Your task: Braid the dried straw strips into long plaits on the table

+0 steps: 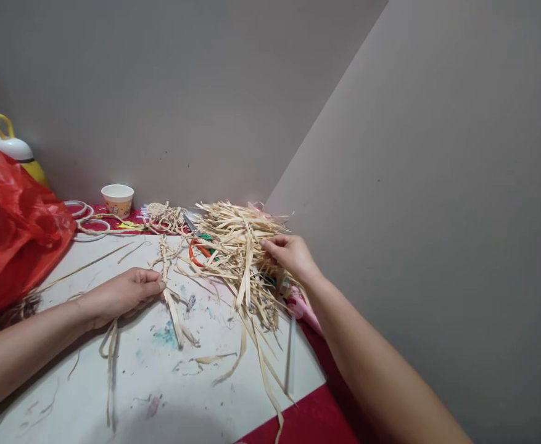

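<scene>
My left hand (124, 295) rests on the white board (168, 382), fingers closed in a pinch on a braided straw strand (165, 259) that runs up toward the back. My right hand (290, 256) is closed on strips at the right side of a loose pile of dried straw strips (233, 246). Long strips (261, 357) trail from the pile toward the board's front edge. Orange scissor handles (197, 251) peek out from under the pile.
A red plastic bag (15, 228) sits at the left with a yellow and white flask (16, 150) behind it. A paper cup (118, 199), white rings (85, 216) and coiled braid (163, 216) lie along the back wall. A grey wall closes the right side.
</scene>
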`<state>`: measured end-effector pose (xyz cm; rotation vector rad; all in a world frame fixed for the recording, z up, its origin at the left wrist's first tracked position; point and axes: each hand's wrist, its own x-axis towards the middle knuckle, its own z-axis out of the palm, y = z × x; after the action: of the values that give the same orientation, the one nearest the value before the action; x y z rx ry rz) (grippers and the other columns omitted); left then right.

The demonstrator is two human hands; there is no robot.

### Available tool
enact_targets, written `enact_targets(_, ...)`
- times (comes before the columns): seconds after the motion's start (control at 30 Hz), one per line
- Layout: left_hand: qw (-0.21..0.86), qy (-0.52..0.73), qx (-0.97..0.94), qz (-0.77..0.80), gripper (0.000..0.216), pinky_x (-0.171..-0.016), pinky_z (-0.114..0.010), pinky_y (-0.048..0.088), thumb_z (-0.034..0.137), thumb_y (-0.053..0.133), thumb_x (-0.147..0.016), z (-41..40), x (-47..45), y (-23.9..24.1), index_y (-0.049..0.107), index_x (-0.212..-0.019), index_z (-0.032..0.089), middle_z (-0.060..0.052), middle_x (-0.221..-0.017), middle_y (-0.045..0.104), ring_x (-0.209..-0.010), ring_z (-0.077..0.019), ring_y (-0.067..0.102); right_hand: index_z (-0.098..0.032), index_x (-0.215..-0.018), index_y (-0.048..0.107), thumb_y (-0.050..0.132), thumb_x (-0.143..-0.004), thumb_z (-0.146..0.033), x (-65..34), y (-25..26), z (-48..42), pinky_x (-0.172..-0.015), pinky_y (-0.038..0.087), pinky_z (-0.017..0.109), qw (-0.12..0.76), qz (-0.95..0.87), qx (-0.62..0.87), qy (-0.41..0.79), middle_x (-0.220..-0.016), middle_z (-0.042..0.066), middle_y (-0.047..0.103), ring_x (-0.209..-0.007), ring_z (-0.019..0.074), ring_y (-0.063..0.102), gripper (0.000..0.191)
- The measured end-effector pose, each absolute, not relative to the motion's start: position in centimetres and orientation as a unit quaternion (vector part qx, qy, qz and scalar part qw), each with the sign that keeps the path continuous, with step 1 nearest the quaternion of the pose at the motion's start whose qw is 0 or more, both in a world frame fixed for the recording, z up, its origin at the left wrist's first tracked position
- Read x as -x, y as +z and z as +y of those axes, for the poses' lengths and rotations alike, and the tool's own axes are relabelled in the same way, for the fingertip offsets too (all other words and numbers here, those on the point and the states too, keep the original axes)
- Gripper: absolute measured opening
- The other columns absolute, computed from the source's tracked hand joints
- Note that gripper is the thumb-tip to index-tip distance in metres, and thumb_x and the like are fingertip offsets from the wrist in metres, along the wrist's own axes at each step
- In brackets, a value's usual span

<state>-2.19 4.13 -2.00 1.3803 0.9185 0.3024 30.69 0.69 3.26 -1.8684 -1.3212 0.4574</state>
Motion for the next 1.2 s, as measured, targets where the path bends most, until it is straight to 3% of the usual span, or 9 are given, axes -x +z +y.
enact_targets(0.2,0.659,0.138,-0.619,0.405,0.028,-0.037,-0.021,0.011,0.044,0.052,-0.082,4.2,2.2,-2.1,0.048,-0.072,0.018,0.009,-0.049,0.031,-0.04,-0.0048,0.016,-0.014,-0.049,0.056,0.063,-0.07,-0.046,-30.6,1.4,2.3,-0.034,0.028,0.02,0.313,-0.526,0.755,0.236,-0.038,0.0,0.051,-0.032,0.0075,0.04,0.039)
enact_targets(0.43,0.663,0.142,-0.62,0.394,0.03,-0.036,-0.022,0.009,0.043,0.054,-0.081,4.3,2.1,-2.2,0.043,-0.066,0.019,0.01,-0.048,0.029,-0.039,-0.0044,0.014,-0.015,-0.056,0.056,0.068,-0.065,-0.032,-30.8,2.2,1.3,-0.037,0.026,0.018,0.307,-0.527,0.714,0.343,-0.039,-0.005,0.048,-0.034,0.0054,0.037,0.023)
enact_targets(0.63,0.664,0.135,-0.62,0.396,0.03,-0.037,-0.021,0.009,0.045,0.052,-0.082,4.2,2.1,-2.1,0.046,-0.069,0.018,0.01,-0.048,0.028,-0.04,-0.0046,0.015,-0.013,-0.07,0.067,0.074,-0.059,-0.031,-31.9,4.1,-0.2,-0.041,0.03,0.018,0.372,-0.498,0.693,0.365,-0.048,-0.003,0.056,-0.043,0.0059,0.044,0.022)
enact_targets(0.8,0.663,0.134,-0.623,0.392,0.031,-0.036,-0.021,0.009,0.046,0.054,-0.081,4.2,2.1,-1.9,0.046,-0.068,0.018,0.01,-0.047,0.029,-0.039,-0.0043,0.015,-0.018,-0.083,0.07,0.074,-0.061,-0.032,-31.4,3.7,-0.3,-0.052,0.042,0.019,0.447,-0.467,0.663,0.377,-0.075,0.001,0.068,-0.063,0.0088,0.057,0.027)
enact_targets(1.0,0.655,0.134,-0.627,0.4,0.029,-0.036,-0.021,0.01,0.044,0.054,-0.08,4.2,2.2,-2.0,0.047,-0.069,0.018,0.009,-0.047,0.031,-0.038,-0.0039,0.017,-0.016,-0.085,0.07,0.075,-0.064,-0.029,-28.3,3.6,-0.5,-0.053,0.048,0.021,0.498,-0.421,0.556,0.515,-0.062,-0.002,0.059,-0.054,0.0083,0.056,0.025)
enact_targets(1.1,0.645,0.14,-0.636,0.401,0.03,-0.035,-0.02,0.012,0.042,0.054,-0.08,4.0,2.2,-1.9,0.044,-0.065,0.018,0.009,-0.046,0.032,-0.036,-0.0038,0.02,-0.017,-0.092,0.069,0.076,-0.061,-0.02,-25.8,4.0,-1.2,-0.044,0.044,0.017,0.49,-0.411,0.545,0.543,-0.071,-0.001,0.062,-0.05,0.0059,0.053,0.031)
enact_targets(1.2,0.65,0.143,-0.633,0.395,0.027,-0.034,-0.02,0.014,0.038,0.053,-0.082,3.9,2.2,-1.8,0.045,-0.064,0.018,0.009,-0.045,0.033,-0.035,-0.0039,0.022,-0.017,-0.092,0.067,0.076,-0.062,-0.021,-23.2,4.0,-2.0,-0.034,0.029,0.015,0.444,-0.428,0.55,0.564,-0.081,0.001,0.064,-0.044,0.0027,0.043,0.031)
